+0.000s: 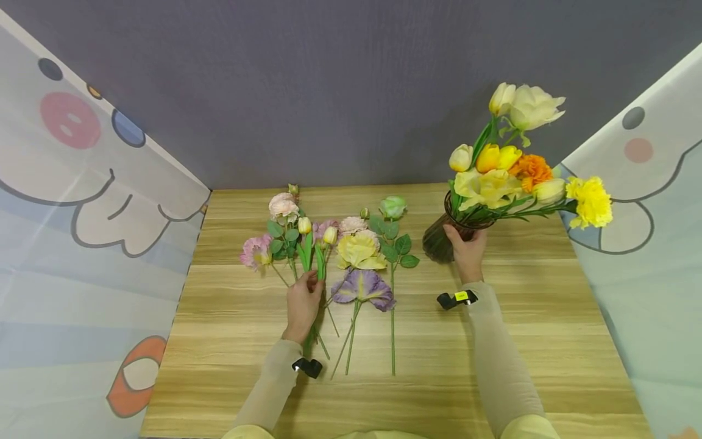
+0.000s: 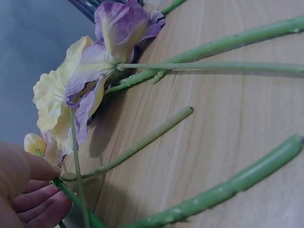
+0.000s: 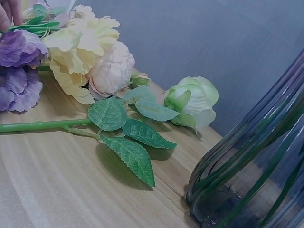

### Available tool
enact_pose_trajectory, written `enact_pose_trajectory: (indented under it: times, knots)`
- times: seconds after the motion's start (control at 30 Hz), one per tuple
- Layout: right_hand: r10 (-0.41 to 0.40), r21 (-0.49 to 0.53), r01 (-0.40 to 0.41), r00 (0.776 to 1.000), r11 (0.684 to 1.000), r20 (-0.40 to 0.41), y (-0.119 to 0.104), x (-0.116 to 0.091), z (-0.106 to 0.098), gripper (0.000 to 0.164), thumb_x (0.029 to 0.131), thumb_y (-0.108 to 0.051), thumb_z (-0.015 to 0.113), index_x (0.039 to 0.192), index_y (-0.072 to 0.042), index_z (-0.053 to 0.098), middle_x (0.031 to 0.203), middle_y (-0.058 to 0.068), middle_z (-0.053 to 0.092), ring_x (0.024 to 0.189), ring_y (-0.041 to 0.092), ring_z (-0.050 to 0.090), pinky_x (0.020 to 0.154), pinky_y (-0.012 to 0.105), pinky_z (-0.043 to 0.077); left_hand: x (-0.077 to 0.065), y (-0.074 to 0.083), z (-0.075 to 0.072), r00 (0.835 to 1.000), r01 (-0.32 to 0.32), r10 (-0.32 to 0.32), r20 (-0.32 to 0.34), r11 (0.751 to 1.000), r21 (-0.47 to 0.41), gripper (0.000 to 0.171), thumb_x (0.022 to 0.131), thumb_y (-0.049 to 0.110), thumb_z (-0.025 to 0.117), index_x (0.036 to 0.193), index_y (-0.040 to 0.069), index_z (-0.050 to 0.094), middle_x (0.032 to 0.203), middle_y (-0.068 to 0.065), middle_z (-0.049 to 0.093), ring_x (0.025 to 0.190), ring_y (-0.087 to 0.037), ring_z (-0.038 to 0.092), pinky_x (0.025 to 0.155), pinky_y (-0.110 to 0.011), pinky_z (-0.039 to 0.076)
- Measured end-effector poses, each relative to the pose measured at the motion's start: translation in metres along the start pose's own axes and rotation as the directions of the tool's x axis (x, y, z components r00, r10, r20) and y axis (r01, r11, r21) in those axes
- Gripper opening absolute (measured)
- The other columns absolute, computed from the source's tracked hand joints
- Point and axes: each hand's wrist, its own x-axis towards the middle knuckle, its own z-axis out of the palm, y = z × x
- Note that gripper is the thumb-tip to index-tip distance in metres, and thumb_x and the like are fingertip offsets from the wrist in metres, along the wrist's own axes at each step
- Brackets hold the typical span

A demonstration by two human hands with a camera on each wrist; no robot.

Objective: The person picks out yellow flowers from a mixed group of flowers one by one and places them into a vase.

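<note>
My left hand [image 1: 303,305] pinches a thin green stem between thumb and fingertips, among the flowers lying on the table; it appears to belong to a white-yellow tulip [image 1: 304,225]. In the left wrist view a tulip head [image 2: 34,144] shows just beyond the fingers. My right hand [image 1: 467,253] grips the dark glass vase [image 1: 436,241] just below its rim; the vase leans. Out of it rise yellow tulips [image 1: 496,158], an orange flower [image 1: 531,171], a yellow carnation [image 1: 591,202] and a large white flower [image 1: 534,108]. Stems show through the glass [image 3: 228,194] in the right wrist view.
Between the hands lie a purple flower [image 1: 363,288], a pale yellow flower [image 1: 360,252] and a green rose [image 1: 392,207] with leaves. Pink flowers [image 1: 256,251] lie at the left. A grey wall [image 1: 340,91] backs the wooden table [image 1: 521,292]; printed curtains [image 1: 71,292] flank it.
</note>
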Motion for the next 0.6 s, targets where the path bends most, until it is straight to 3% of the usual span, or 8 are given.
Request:
enact_pose_trajectory:
  times: [0.17, 0.6]
  knots:
    - [0.003, -0.008, -0.003, 1.0, 1.0, 0.0, -0.0008, 0.0, 0.0005, 0.05, 0.088, -0.001, 0.079, 0.133, -0.012, 0.061, 0.114, -0.005, 0.066, 0.099, 0.009, 0.061, 0.089, 0.024, 0.049, 0.0015, 0.0004, -0.0008, 0.999, 0.023, -0.024, 0.035, 0.999, 0.022, 0.029, 0.098, 0.006, 0.071, 0.124, -0.007, 0.07, 0.096, -0.019, 0.077, 0.076, -0.028, 0.073, 0.057, -0.035, 0.059]
    - [-0.007, 0.002, 0.007, 1.0, 1.0, -0.007, -0.0021, -0.0005, 0.0017, 0.044, 0.088, -0.001, 0.079, 0.128, -0.012, 0.063, 0.102, -0.005, 0.066, 0.085, 0.007, 0.059, 0.077, 0.022, 0.048, 0.0048, 0.0021, -0.0039, 0.995, 0.041, -0.044, 0.084, 0.999, 0.032, 0.028, 0.097, 0.005, 0.072, 0.121, -0.008, 0.072, 0.092, -0.018, 0.077, 0.07, -0.026, 0.072, 0.054, -0.028, 0.053]
